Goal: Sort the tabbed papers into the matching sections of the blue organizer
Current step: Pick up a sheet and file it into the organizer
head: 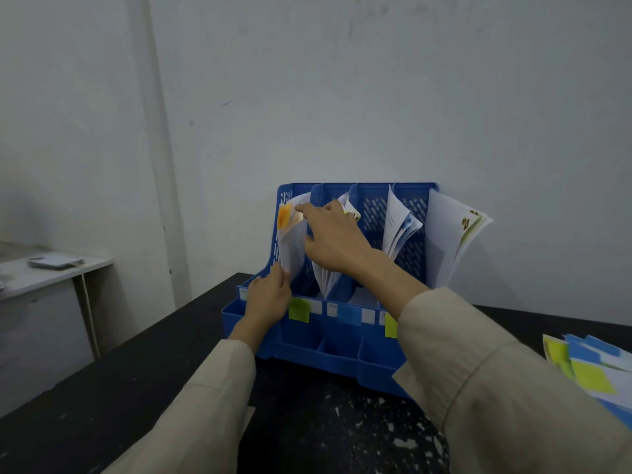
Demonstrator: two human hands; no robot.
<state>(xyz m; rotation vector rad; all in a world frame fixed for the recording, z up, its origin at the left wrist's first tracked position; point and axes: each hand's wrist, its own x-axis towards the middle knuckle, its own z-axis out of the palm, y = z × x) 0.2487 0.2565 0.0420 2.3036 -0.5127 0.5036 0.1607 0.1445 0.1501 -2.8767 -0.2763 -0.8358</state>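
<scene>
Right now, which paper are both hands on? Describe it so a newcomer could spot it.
Find the blue organizer against the wall on the black table. In its leftmost slot stands a white paper, the left hand at its lower edge, the right hand at its top. It alone shows an orange tab.

Labels on the blue organizer (pixel 342 340) too blurred to read

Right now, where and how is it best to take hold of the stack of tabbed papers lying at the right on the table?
Probably from the left: the stack of tabbed papers lies flat and fanned, and its right part is out of view. Pinch its near-left edge, thumb above.
</scene>
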